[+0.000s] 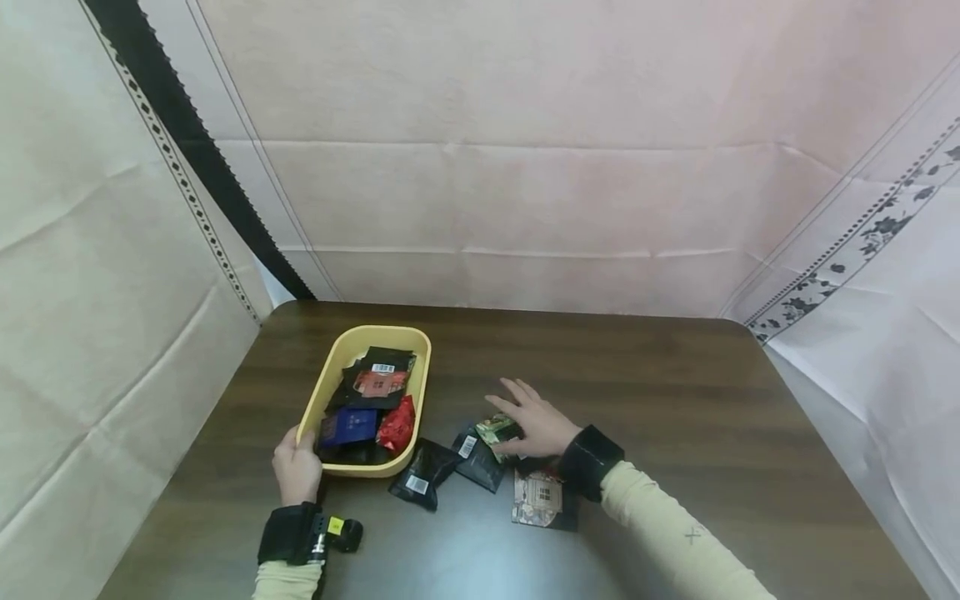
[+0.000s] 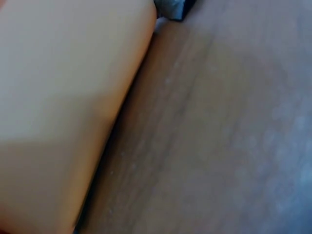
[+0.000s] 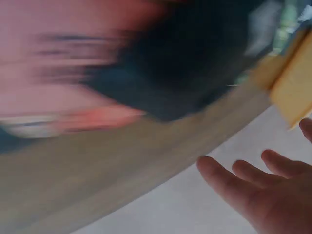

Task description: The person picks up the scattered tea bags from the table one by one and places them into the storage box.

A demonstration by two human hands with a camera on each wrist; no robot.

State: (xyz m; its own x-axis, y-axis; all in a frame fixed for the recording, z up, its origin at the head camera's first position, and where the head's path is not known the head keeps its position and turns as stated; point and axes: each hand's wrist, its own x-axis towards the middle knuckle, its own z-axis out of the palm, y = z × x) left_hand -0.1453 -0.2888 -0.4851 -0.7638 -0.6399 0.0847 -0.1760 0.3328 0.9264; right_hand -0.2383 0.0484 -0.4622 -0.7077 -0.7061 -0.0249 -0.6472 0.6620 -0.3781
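A yellow plastic basket stands on the left part of the table. My left hand grips its rim at the near left corner, thumb over the edge. Inside lie a black packet with a red print, a blue packet and a red foil packet. My right hand, fingers spread, is over several packets right of the basket. Close under its fingers are a green-printed packet and a dark packet. Fingers show extended in the right wrist view, holding nothing.
A black packet with a white label lies against the basket's near right corner. A flat packet with a pale picture lies below my right wrist. The brown table ends at pale hanging cloth at the back and sides.
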